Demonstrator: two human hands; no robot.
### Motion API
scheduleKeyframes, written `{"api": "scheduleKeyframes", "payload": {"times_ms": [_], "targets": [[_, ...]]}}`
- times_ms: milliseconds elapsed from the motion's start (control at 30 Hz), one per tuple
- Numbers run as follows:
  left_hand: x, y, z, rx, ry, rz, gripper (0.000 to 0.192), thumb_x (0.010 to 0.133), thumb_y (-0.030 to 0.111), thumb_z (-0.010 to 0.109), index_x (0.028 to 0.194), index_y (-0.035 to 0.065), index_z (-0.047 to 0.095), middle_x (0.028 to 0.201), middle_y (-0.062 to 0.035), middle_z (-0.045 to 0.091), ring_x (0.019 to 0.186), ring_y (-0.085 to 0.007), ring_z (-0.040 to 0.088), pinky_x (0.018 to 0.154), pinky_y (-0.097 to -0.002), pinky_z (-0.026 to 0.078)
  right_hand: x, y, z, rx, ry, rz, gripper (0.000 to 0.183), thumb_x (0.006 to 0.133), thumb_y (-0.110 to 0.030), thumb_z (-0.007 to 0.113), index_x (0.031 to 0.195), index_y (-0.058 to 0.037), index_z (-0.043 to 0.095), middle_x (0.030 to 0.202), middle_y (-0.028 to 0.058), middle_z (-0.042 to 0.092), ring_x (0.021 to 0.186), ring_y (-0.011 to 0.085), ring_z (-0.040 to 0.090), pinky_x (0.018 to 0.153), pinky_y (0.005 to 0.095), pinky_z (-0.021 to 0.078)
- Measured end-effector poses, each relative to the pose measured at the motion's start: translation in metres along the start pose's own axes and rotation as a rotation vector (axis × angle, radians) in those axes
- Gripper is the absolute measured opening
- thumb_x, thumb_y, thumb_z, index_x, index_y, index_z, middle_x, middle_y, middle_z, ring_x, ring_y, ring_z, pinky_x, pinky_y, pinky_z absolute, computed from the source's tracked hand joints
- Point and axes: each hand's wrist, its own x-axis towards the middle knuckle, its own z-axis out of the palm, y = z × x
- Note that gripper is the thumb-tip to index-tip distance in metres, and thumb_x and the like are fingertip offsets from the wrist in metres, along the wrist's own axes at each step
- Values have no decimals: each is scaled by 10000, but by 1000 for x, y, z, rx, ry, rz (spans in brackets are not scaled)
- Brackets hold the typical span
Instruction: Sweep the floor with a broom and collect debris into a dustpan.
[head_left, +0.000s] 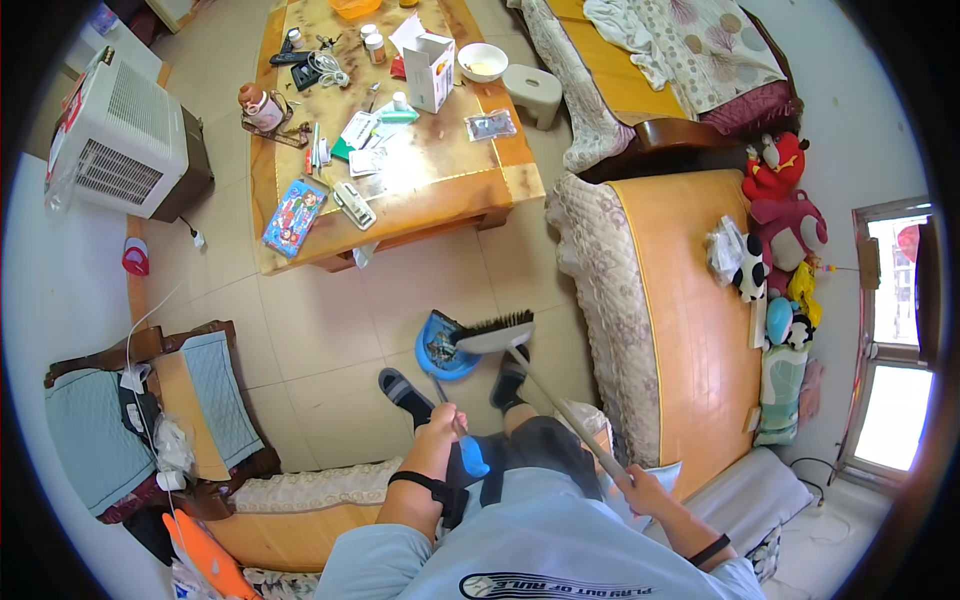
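Note:
In the head view my left hand (448, 421) is closed around the handle of a blue dustpan (469, 364), whose pan lies between my feet with grey debris inside. The blue end of its handle (472, 457) sticks out below the hand, over my thigh. My right hand (643, 491) grips the pole of a broom (570, 412) near its top end. The grey broom head (495, 339) with dark bristles is at the right edge of the pan, its bristles facing away from me. Whether it touches the pan or floor, I cannot tell.
Ahead stands a marble-look table (442, 199) with boxes, bottles and papers on it. A padded sofa (686, 300) with plush toys runs along the right. At the left are a wooden chair (196, 405) and an air cooler (131, 135). A stool (534, 88) stands beyond the table's right edge.

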Motion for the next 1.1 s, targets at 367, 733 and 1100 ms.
{"api": "scheduleKeyframes", "payload": {"times_ms": [367,733,1100], "targets": [[-28,-4,7,-45,6,59,262,786,228,320,576,73,344,414,-33,331,329,-165,342,343,-298,291,74,-33,34,-500,264,-163,401,802,-340,414,1024,-7,399,744,226,565,709,367,561,632,456,437],[-79,-9,2,-155,49,-20,225,816,214,339,657,56,366,447,-46,367,341,-173,364,334,-302,302,5,-11,2,-110,99,22,393,807,-371,410,992,-24,411,748,232,563,733,354,566,628,439,448],[-78,-33,-9,-80,167,224,172,792,160,374,662,50,394,447,-61,382,339,-176,377,322,-308,317,47,-6,28,-460,238,-51,382,791,-366,428,968,-28,447,752,236,561,737,387,545,653,459,428]]}}
